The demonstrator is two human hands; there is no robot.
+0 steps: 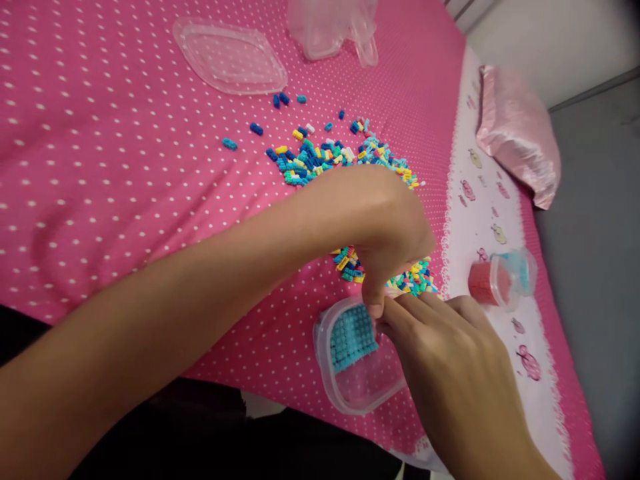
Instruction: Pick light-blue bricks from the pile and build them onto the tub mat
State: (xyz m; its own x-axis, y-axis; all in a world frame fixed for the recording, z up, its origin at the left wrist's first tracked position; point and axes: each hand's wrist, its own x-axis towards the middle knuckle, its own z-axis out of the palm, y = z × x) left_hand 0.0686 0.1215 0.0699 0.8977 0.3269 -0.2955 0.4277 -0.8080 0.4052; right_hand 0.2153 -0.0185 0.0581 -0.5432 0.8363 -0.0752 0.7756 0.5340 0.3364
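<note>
Bare arms (200,293), slim and smooth
Left forearm (165,313) toward 8 o'clock, long and tapering to the left hand (393,213); right forearm (510,447) toward 5 o'clock, with rounded knuckles on the right hand (450,347); near 7 o'clock, what looks like black clothing (180,440), its details lost in shadow

The brick pile (315,160) lay on the bedsheet (100,147). Loose bricks (256,129) lay behind it to the left, and a lid (230,57) farther back that way. A container (333,30) was behind the pile. To its right were two tubs (500,283) and, farther back, a pillow (520,130). Before the pile was another tub (325,368), joined bricks (353,343) inside. The left hand (395,223) was over the pile, the right hand (450,353) before it.
</note>
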